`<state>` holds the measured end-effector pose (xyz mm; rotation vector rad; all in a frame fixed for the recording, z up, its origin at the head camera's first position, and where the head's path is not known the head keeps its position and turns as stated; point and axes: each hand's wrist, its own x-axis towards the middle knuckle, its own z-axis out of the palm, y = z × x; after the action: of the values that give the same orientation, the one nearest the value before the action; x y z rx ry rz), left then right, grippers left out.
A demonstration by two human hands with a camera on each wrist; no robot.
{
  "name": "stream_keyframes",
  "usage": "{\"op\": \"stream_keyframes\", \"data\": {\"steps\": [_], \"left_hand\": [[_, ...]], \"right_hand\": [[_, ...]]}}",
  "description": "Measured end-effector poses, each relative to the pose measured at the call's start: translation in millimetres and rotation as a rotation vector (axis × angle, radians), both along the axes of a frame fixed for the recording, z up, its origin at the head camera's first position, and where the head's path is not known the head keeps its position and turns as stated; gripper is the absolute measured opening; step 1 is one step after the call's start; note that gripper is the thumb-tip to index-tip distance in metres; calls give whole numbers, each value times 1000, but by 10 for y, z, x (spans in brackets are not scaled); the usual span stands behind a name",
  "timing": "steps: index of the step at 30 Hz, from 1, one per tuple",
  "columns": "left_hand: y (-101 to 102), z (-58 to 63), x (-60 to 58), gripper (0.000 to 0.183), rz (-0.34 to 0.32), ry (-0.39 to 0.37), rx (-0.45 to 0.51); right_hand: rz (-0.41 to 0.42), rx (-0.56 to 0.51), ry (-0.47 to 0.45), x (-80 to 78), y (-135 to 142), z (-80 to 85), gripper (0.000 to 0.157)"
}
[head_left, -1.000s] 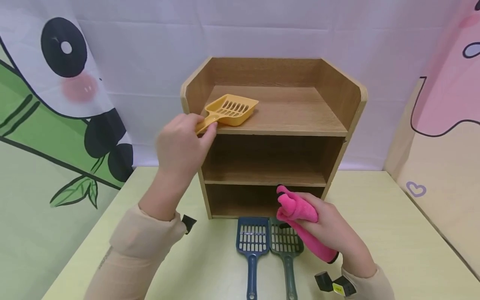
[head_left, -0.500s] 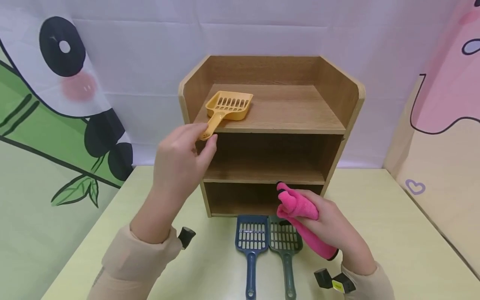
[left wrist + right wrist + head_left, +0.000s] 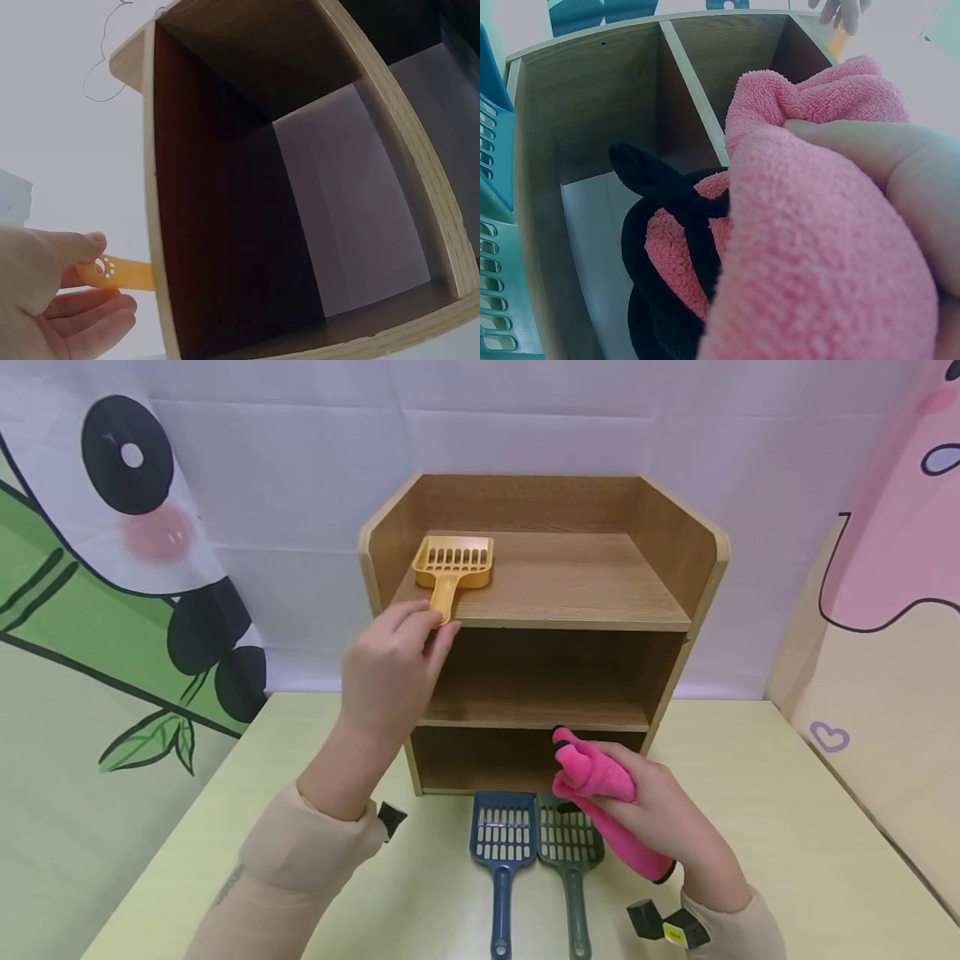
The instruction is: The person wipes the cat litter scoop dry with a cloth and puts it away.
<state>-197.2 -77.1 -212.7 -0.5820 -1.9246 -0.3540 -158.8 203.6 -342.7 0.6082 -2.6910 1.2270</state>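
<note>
A yellow slotted litter scoop [image 3: 454, 562] sits at the left of the wooden shelf unit's top board [image 3: 570, 581], its handle jutting over the front edge. My left hand [image 3: 393, 664] pinches the handle's end between thumb and fingers; the left wrist view shows the yellow handle [image 3: 131, 274] with its holed tip at the fingertips. In my right hand [image 3: 663, 802] a bunched pink cloth [image 3: 600, 777] with black edging is gripped, held in front of the lowest compartment. That cloth [image 3: 817, 255] fills much of the right wrist view.
A blue slotted scoop [image 3: 503, 831] and a dark green one [image 3: 572, 843] lie side by side on the pale table [image 3: 750, 793], heads against the shelf unit's foot, handles toward me. A white curtain [image 3: 525, 418] hangs behind the unit.
My left hand has turned the yellow scoop from slanting right to nearly straight back, its head shifting left on the top board. The right hand and cloth stay put.
</note>
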Motion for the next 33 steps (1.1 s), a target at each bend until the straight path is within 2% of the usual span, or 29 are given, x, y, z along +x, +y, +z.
{"op": "stream_keyframes", "data": {"steps": [5,12,20,23,26,30,33], "left_hand": [[37,32,-98,19,57,-36,-16],[61,67,-222,20,146,-48,-29],[84,72,-291,21,212,-95,-24],[87,41,-262,22,200,-88,5],[72,-25,-193,28,173,-50,32],[30,-158,-91,37,122,5,59],[-14,-293,-42,40,64,16,80]], "right_hand": [[2,4,11,-2,5,-1,57],[6,2,11,-15,2,-2,58],[0,7,8,-14,7,-20,57],[-6,2,3,-15,15,-24,57],[-10,2,1,-14,22,-23,57],[-17,14,10,-13,36,-16,57],[-26,17,12,-18,52,0,58]]}}
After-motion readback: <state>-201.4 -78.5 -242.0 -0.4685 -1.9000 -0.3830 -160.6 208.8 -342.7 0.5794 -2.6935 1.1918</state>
